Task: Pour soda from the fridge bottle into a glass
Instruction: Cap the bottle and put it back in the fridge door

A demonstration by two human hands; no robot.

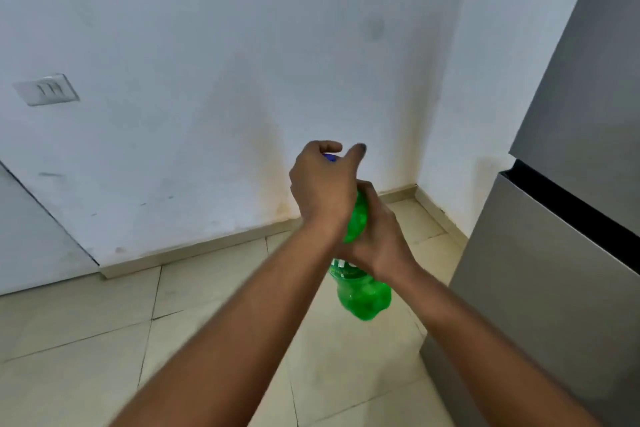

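Note:
A green plastic soda bottle [365,291] hangs in the air over the floor, tilted with its top away from me. My right hand [381,243] is wrapped around its middle, covering most of the label. My left hand [322,187] is closed over the bottle's top, where a bit of blue cap [330,158] shows between the fingers. The neck is hidden by my left hand. No glass is in view.
A grey fridge [561,225] with its doors shut stands at the right. A white wall [225,97] with a switch plate [46,89] is straight ahead. Beige floor tiles [104,340] lie below, and a white door or panel [31,239] is at the left.

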